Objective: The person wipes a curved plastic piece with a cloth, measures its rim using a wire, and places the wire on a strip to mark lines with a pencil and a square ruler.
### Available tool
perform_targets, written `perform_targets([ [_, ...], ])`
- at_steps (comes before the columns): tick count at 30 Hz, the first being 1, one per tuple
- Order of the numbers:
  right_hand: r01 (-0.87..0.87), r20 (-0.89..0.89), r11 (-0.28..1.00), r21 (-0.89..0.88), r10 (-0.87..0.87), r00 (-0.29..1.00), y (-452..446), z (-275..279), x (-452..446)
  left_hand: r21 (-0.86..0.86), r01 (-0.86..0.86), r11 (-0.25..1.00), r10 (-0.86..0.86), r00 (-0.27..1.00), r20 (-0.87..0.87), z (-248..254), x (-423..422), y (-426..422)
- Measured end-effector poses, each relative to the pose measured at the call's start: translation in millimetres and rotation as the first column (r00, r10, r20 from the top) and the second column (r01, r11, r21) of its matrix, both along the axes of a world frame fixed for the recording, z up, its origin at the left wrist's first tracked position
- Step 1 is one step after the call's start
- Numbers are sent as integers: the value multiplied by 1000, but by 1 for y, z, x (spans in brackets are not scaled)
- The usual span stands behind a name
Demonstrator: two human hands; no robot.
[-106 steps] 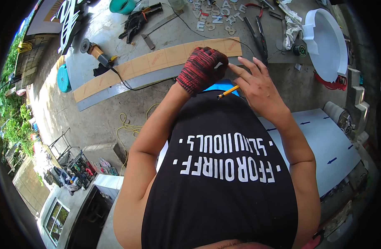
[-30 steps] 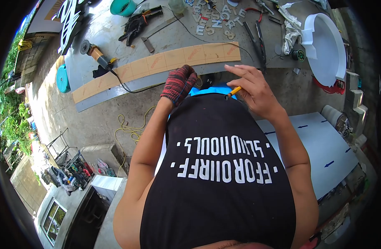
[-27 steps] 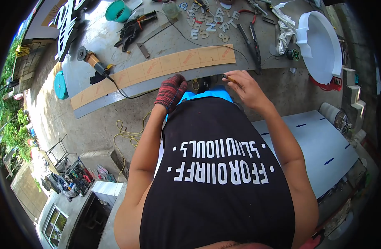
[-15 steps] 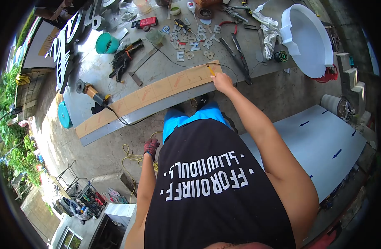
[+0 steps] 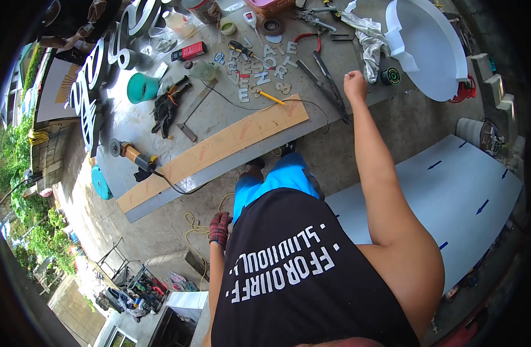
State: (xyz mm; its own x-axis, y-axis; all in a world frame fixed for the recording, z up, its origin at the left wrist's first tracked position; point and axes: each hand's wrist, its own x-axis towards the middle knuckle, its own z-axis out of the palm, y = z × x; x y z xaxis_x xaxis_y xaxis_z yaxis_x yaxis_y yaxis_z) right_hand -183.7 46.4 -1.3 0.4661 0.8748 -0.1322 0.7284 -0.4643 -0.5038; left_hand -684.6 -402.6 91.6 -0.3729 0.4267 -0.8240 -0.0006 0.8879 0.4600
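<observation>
My left hand (image 5: 220, 228), in a red and black knit glove, hangs low beside my blue shorts; its fingers look curled, but what they hold, if anything, is hidden. Bare and with bent fingers, my right hand (image 5: 355, 85) is over the table's right part, between the long black tool (image 5: 329, 78) and a white crumpled cloth (image 5: 369, 49). I cannot make out anything in it. A yellow pencil (image 5: 271, 97) lies across the edge of the long brown-papered strip (image 5: 219, 146), near its right end. Loose cut letters (image 5: 260, 72) lie behind the pencil.
On the table (image 5: 155, 121) are an angle grinder (image 5: 132, 156), a teal bucket (image 5: 142, 88), black clamps (image 5: 168, 107), a metal square (image 5: 196, 113) and a green-black spool (image 5: 391, 76). A large white round form (image 5: 430, 52) stands at right. A white sheet (image 5: 439, 196) lies lower right.
The pencil has left my right hand and lies on the table. My right hand has moved right, toward the cloth. My left hand has dropped from in front of my chest to my side.
</observation>
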Motion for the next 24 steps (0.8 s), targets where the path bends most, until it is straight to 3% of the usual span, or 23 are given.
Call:
perform_targets([
  [2, 13, 27, 1000, -26, -12, 1000, 1, -21, 45, 10, 7, 1000, -7, 1000, 14, 5, 5, 4],
  [4, -149, 78, 989, 3, 148, 986, 3, -29, 70, -41, 74, 996, -75, 997, -31, 8, 3, -1],
  [8, -161, 161, 987, -21, 162, 974, 4, -34, 83, -153, 90, 984, -96, 995, -32, 16, 2, -11],
  [13, -73, 252, 977, -200, 123, 960, 8, -26, 79, -116, 45, 992, -49, 998, -33, 21, 6, -10],
  [17, 28, 182, 973, -228, 14, 983, 18, -36, 87, -83, 65, 994, -70, 996, -56, 24, 13, -6],
  [21, 46, 103, 961, -274, -18, 994, 28, -39, 93, -100, 121, 988, -130, 988, -85, 29, 25, 6],
  [24, 35, 104, 944, -328, 0, 995, 32, -40, 94, -75, 79, 994, -84, 994, -70, 30, 30, 10],
])
